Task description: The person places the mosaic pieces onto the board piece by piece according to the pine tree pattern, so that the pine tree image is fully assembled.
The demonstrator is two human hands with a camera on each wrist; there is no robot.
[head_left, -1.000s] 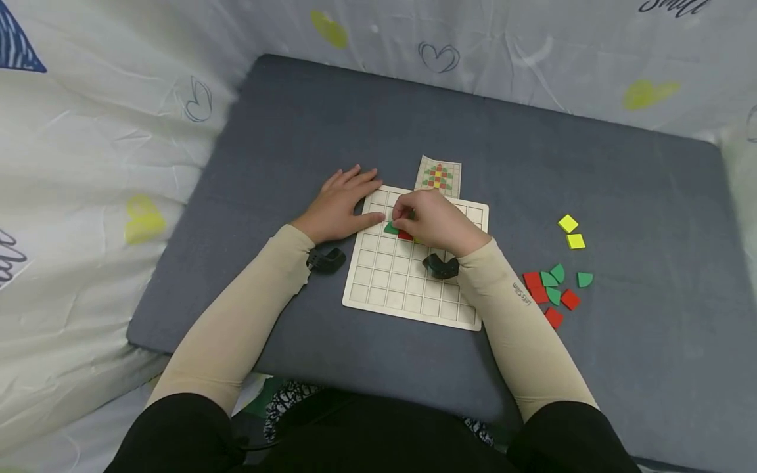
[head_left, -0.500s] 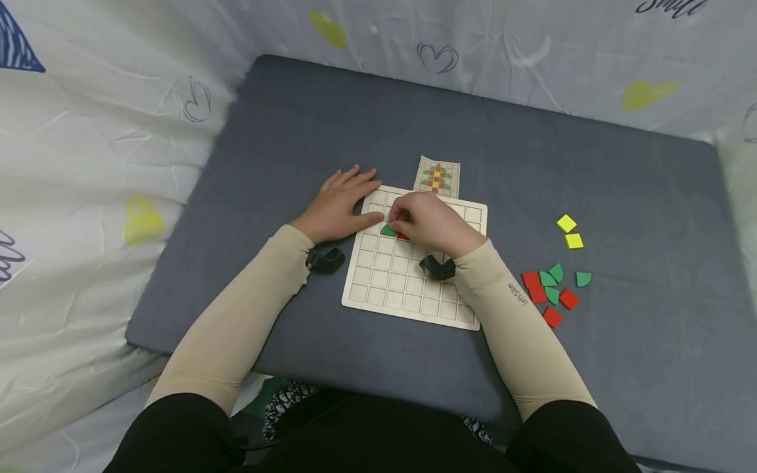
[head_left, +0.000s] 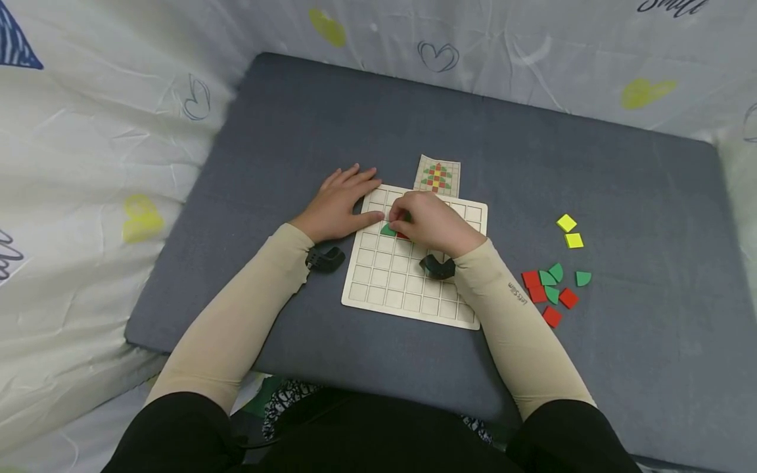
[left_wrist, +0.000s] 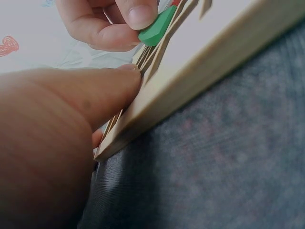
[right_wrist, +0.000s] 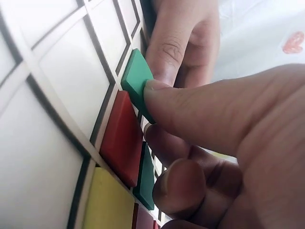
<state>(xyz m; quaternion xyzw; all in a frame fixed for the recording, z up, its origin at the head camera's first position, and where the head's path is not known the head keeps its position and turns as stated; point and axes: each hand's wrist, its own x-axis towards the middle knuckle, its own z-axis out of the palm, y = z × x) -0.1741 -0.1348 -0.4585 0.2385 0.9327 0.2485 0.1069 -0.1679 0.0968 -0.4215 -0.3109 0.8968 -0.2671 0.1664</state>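
Note:
A wooden grid board [head_left: 393,299] lies on the grey table. My right hand [head_left: 436,223], fingers curled, pinches a green quarter-round tile [right_wrist: 136,74] between thumb and index finger, low over a square of the board. Beside that tile, the right wrist view shows a red square tile [right_wrist: 122,140], a yellow tile [right_wrist: 108,202] and a second green tile [right_wrist: 147,179] in the grid. My left hand [head_left: 340,205] is spread at the board's upper left corner, its thumb resting on the board's edge. The right hand hides part of the tiles in the head view.
A small pattern card [head_left: 438,176] with a coloured tree-like figure lies behind the board, partly under or against its far edge. To the right are two yellow tiles [head_left: 573,241] and a loose group of red tiles [head_left: 552,316] and green tiles [head_left: 583,279].
My right hand has shifted slightly left, and more of the green tile now shows beside its fingertips. The left hand stays at the board's corner.

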